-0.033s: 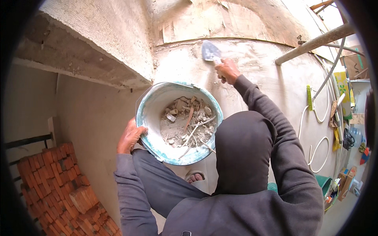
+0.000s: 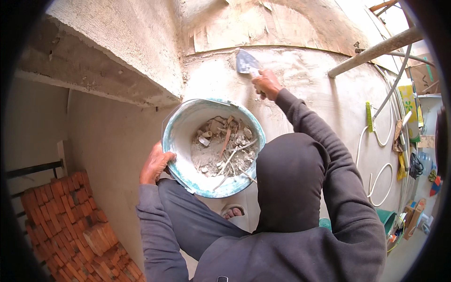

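Observation:
A teal bucket [image 2: 258, 127] with a whitish inside stands tilted toward me by my knees. Grey rubble [image 2: 213, 157], with wood scraps and thin pale strips among it, lies at its bottom. My left hand [image 2: 156, 163] is closed on the bucket's left rim, thumb over the edge. Beyond the bucket, my right hand [image 2: 268, 84] is wrapped round the handle of a pointed trowel [image 2: 245, 62]. The trowel's blade points away to the left, over a rough dusty strip [image 2: 291, 58]; whether it touches the surface, I cannot tell.
A concrete beam [image 2: 117, 61] juts in at the upper left. Stacked red bricks [image 2: 66, 221] fill the lower left, below a dark rail [image 2: 33, 169]. At right are a metal pole [image 2: 376, 52], a white hose [image 2: 391, 181], a green brush [image 2: 369, 116] and a green container [image 2: 386, 219].
My right hand and the trowel have shifted slightly to the left along the rough strip. My left hand and the bucket have stayed where they were.

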The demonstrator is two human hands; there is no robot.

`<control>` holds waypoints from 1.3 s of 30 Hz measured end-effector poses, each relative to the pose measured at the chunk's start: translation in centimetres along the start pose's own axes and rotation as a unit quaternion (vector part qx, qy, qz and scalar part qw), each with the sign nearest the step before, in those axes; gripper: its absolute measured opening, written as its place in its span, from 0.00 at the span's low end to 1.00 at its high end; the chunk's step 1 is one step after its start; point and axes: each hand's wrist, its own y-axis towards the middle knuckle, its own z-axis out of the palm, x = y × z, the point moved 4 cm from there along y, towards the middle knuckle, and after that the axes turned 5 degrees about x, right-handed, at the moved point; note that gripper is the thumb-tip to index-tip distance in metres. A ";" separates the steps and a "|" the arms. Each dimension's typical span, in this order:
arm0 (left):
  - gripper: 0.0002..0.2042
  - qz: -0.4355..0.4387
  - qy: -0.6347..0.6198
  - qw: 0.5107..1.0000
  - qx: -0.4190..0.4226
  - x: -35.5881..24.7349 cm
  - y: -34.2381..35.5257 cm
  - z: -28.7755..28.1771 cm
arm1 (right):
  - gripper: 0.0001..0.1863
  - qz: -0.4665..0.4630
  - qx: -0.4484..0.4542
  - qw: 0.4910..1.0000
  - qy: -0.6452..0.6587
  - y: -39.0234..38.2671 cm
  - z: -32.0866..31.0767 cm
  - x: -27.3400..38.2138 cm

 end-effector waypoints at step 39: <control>0.24 -0.007 0.008 1.000 -0.003 2.0 0.7 -0.7 | 0.34 0.015 0.069 0.993 -0.100 -11.9 0.3 -6.9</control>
